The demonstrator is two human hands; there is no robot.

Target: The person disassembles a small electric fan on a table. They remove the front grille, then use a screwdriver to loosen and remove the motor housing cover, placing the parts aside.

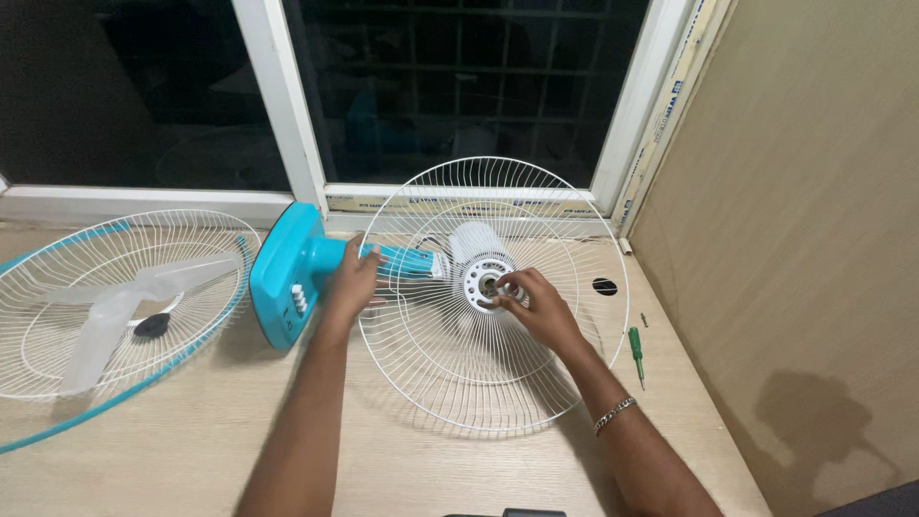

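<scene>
Bare desk (191, 440) in front is open; front grille (105, 306) blocks left, screwdriver (636, 352) and wall panel (814, 239) crowd right

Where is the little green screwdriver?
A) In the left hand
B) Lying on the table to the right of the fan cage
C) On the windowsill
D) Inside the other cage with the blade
B: the green screwdriver lies on the wooden table, just right of the white fan cage, in neither hand.

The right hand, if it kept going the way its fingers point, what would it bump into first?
The right hand points up-left with its fingertips already at the white hub in the middle of the rear fan guard. It would likely press into that hub and the motor behind it first.
</scene>
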